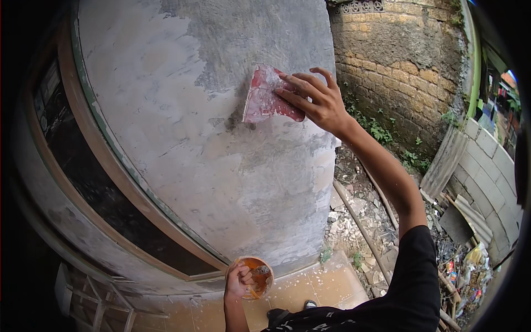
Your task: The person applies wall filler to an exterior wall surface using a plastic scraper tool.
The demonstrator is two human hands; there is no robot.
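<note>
My right hand (319, 99) grips a flat red putty spreader (264, 95), smeared with white, its left edge at the wall. The wall (182, 133) is grey, with uneven white patches of filler across it. Low in front of me, my left hand (239, 281) is closed around the rim of a small round orange tub (267, 285). Inside the tub lies a greyish lump or tool end, too small to name. A thin yellow-orange strip shows by my left fingers; whether it is the tub's handle I cannot tell.
A wooden-framed dark window (94, 160) lines the left side. A wooden rack (105, 304) stands at lower left. Tan floor tiles (326, 282) carry white splatters. Past the wall's right edge are rubble (354, 216), a long pole (365, 232), litter and a brick wall (398, 72).
</note>
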